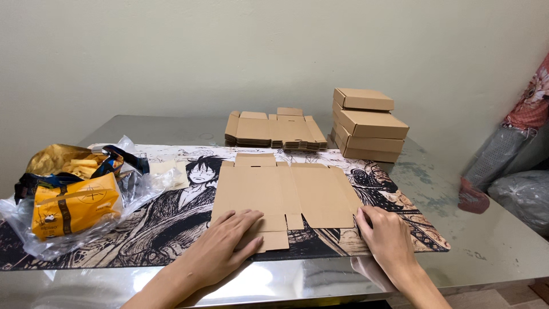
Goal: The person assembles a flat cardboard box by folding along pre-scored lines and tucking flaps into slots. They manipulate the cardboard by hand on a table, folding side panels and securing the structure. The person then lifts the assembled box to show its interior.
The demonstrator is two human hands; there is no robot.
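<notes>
I see my left hand point(229, 240) and right hand point(386, 232) resting flat and apart, lower frame, on a flat cardboard blank point(286, 191) lying widthwise.

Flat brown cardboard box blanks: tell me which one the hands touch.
The single flat brown cardboard blank on the printed mat, under both hands; the others sit stacked behind.

A flat brown box sheet point(283, 191) lies in the middle. More flat sheets point(274, 130) and closed brown boxes point(368, 125) sit behind. Yellow packets point(73, 207) lie left.
</notes>
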